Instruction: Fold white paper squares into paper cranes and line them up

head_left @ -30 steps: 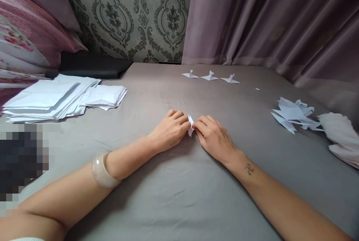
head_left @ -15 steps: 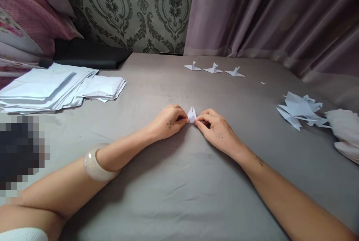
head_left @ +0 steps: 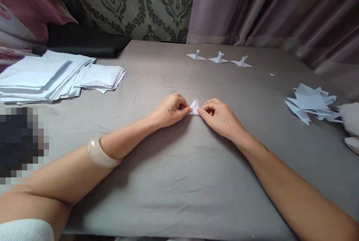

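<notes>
A small folded white paper piece (head_left: pixel 194 107) with pointed tips standing up lies between my hands, low over the grey cloth (head_left: pixel 179 181). My left hand (head_left: pixel 174 111) pinches its left edge between thumb and fingers. On the opposite edge, my right hand (head_left: pixel 220 117) pinches it the same way. The inner folds are too small to make out. A pale bangle (head_left: pixel 101 153) circles my left forearm.
Three paper cranes (head_left: pixel 218 57) stand in a row at the back. To the left lie a large paper stack (head_left: pixel 36 74) and a smaller square stack (head_left: pixel 99 76). Several folded paper figures (head_left: pixel 312 101) are heaped at right, beside a whitish bundle (head_left: pixel 350 117). Black cloth (head_left: pixel 84 41) lies back left.
The view has tilted down and shifted slightly left, so everything sits higher in it. Both hands still pinch the folded paper, whose tips now look closer together.
</notes>
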The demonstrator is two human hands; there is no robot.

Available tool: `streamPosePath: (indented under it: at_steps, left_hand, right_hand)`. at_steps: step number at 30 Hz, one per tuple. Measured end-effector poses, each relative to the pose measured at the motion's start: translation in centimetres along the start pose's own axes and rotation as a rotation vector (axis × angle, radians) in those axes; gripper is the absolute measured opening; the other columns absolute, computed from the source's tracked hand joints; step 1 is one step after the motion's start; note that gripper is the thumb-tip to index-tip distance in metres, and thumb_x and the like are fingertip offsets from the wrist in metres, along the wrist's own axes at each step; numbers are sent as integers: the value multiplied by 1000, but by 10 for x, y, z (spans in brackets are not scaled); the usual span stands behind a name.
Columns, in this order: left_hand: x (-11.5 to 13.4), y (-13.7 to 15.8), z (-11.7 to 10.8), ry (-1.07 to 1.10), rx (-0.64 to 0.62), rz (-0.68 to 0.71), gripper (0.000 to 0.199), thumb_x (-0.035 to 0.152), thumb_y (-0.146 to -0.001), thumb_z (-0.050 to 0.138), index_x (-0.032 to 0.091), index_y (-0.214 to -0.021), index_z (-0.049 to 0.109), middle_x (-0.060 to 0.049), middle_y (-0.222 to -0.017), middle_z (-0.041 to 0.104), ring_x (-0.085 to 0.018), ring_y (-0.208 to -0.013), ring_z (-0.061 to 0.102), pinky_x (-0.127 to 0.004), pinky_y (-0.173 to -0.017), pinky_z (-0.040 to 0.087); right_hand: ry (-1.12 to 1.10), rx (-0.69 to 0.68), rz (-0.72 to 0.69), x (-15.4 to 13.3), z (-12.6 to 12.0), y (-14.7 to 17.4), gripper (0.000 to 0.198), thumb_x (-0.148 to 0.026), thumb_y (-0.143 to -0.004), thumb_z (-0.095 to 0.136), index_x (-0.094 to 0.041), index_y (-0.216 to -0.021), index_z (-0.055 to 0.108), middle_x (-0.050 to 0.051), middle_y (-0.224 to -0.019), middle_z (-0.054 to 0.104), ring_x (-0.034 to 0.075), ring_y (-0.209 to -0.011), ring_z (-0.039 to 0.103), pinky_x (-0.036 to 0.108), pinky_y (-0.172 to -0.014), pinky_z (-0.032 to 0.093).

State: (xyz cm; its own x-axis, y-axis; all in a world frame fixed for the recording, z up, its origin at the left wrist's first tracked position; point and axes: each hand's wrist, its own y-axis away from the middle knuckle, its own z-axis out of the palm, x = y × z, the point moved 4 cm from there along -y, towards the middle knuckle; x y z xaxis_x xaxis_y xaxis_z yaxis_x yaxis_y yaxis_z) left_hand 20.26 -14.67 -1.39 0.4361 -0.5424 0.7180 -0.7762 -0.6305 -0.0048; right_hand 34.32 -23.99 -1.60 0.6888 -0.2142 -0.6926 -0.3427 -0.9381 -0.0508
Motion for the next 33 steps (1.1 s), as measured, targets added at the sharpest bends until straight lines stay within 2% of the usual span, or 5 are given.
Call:
streamPosePath:
  at_steps: [15, 21, 25, 27, 33]
  left_hand:
    - [1, 0, 0, 22, -29, -13, 24, 34, -79, 59, 14, -66, 63, -5, -89, 61, -13, -69, 51, -26, -58, 38]
    - [-1, 0, 1, -6, -15, -2, 18, 30, -79, 61, 15, -69, 63, -5, -87, 59, -14, -71, 53, -26, -61, 40]
    - [0, 4, 3, -85, 71, 139, 8, 22, -83, 58, 16, -83, 62, -5, -90, 57, -16, -81, 53, -27, -70, 44]
    - [5, 8, 6, -157, 95, 260, 12, 20, -88, 51, 17, -88, 62, -6, -96, 58, -17, -87, 53, -29, -75, 45]
    - [19, 18, 13, -460, -26, 436, 32, 15, -96, 34, 14, -109, 63, -10, -99, 62, -19, -90, 54, -30, -76, 46]
  right_hand:
    - [-15, -12, 69, 1, 1, -2, 23, -36, -76, 63, -20, -59, 63, 3, -95, 63, 11, -62, 50, 31, -63, 41]
    - [22, -4, 32, 1, 1, -1, 22, -35, -77, 62, -19, -61, 62, 2, -92, 62, 10, -61, 50, 29, -63, 41]
    - [95, 36, -31, 0, 1, 3, 14, -32, -81, 60, -20, -73, 63, 1, -90, 60, 11, -65, 52, 27, -64, 40]
    - [119, 47, -93, -3, 2, 6, 9, -29, -84, 59, -22, -83, 64, 0, -92, 60, 12, -70, 54, 26, -65, 40]
    - [248, -3, -221, -14, 4, 13, 24, -29, -94, 46, -30, -104, 68, 1, -98, 63, 14, -78, 57, 26, -63, 39]
